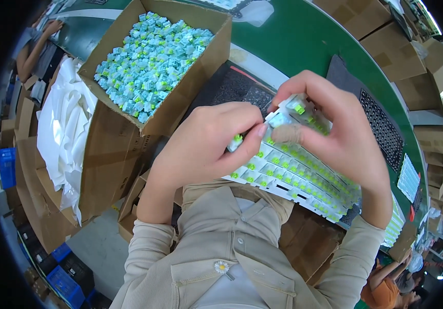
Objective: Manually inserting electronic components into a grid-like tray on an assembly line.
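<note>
A white keyboard plate (278, 188) with rows of keyboard switches, pale with yellow-green stems, lies tilted in front of me. My left hand (211, 141) is closed, with a pale blue keyboard switch (236, 142) between its fingers. Its thumb and forefinger tips meet at the plate's upper left corner. Over that corner curls my right hand (337, 121), gripping the plate with its fingers at the far edge. A tan wrap covers the right thumb, which presses beside a light blue switch (279, 119). The fingers hide part of the top row.
An open cardboard box (196, 85) full of loose light blue switches stands at the left. White plastic sheeting (64, 136) hangs beside it. Black perforated plates (381, 121) and another pale switch-filled plate (408, 177) lie right on the green table (293, 38). Other people work at the far left and lower right.
</note>
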`<state>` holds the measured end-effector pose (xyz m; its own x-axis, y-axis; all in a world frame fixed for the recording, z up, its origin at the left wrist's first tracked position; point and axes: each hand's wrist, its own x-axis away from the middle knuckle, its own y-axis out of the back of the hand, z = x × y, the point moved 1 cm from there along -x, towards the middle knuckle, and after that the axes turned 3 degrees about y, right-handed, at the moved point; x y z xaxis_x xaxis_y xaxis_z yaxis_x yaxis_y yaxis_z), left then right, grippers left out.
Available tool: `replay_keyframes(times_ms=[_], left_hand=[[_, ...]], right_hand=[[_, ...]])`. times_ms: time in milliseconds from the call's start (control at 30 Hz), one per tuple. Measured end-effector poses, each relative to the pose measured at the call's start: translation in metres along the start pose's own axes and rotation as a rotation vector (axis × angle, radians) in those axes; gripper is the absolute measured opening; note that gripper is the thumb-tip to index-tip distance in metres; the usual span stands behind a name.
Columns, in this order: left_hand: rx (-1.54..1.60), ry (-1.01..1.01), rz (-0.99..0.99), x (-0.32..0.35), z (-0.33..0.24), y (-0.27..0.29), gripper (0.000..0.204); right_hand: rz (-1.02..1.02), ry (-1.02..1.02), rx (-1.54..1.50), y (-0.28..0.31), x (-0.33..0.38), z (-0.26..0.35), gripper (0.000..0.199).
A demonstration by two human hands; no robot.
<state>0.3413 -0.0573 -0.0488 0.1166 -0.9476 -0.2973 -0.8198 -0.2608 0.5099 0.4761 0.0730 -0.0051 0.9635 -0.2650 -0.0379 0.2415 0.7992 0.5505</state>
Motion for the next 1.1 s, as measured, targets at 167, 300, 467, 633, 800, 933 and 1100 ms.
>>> replay_keyframes(times_ms=[167, 300, 467, 633, 800, 933, 1100], left_hand=[[-0.108, -0.060, -0.020, 0.006, -0.003, 0.000, 0.006], [-0.080, -0.002, -0.019, 0.006, 0.002, -0.002, 0.010], [-0.033, 0.019, -0.005, 0.005, 0.009, -0.003, 0.014], [-0.035, 0.035, 0.009, 0.004, 0.011, -0.003, 0.015], [0.010, 0.047, 0.009, 0.005, 0.013, -0.004, 0.015], [-0.004, 0.022, 0.016, 0.005, 0.014, -0.005, 0.015], [-0.016, 0.014, 0.001, 0.004, 0.017, -0.006, 0.009]], right_hand=[[-0.364, 0.334, 0.421, -0.018, 0.013, 0.003, 0.037], [-0.344, 0.335, 0.563, -0.032, 0.023, -0.005, 0.033], [-0.452, 0.406, 0.619, -0.040, 0.020, -0.007, 0.026], [-0.489, 0.457, 0.545, -0.045, 0.017, -0.015, 0.024], [-0.486, 0.447, 0.464, -0.046, 0.017, -0.019, 0.024], [-0.461, 0.407, 0.435, -0.042, 0.017, -0.019, 0.025], [-0.437, 0.370, 0.429, -0.040, 0.017, -0.017, 0.027]])
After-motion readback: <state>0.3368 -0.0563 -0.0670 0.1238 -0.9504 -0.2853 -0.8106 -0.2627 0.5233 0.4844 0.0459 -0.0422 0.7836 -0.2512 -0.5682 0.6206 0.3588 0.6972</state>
